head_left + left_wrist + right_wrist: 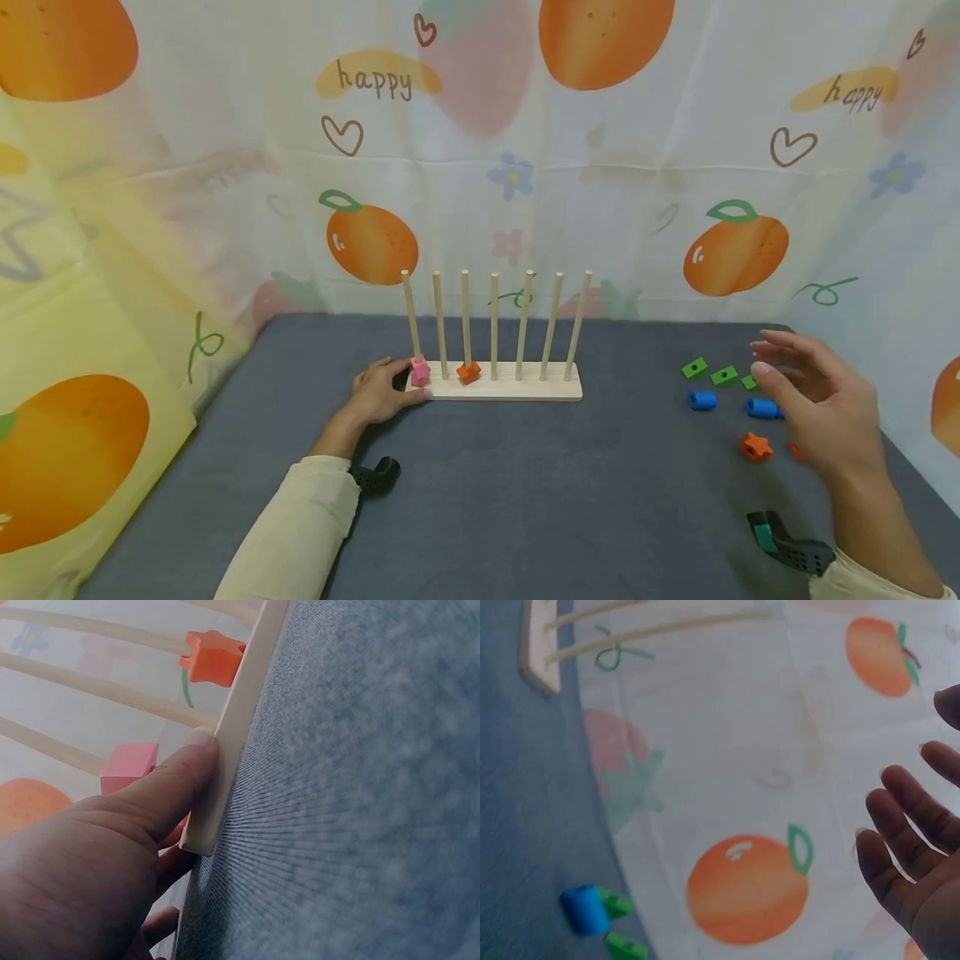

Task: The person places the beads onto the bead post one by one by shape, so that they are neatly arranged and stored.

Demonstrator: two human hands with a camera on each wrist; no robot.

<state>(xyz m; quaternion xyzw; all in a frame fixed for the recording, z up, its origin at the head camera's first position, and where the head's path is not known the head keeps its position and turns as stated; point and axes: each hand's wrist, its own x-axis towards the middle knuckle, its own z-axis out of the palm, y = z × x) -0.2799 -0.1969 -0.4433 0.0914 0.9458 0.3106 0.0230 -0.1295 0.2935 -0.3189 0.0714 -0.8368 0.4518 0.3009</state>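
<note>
A pale wooden peg board [510, 388] with several upright pegs stands on the grey table. My left hand [381, 392] grips its left end, the thumb [191, 761] along the front edge and the other fingers partly hidden behind. A pink block [419, 372] sits low on the leftmost peg. An orange star-shaped bead [468, 372] sits low on the third peg from the left. Over the loose pieces at the right, my right hand [828, 408] is raised with fingers apart and relaxed, holding nothing. In the right wrist view its fingers [909, 791] show no object between them.
Green blocks [724, 376], blue cylinders [702, 401] and an orange star bead [756, 447] lie on the table at the right, some partly hidden by my right hand. A fruit-printed cloth [615, 200] hangs behind the table [540, 492].
</note>
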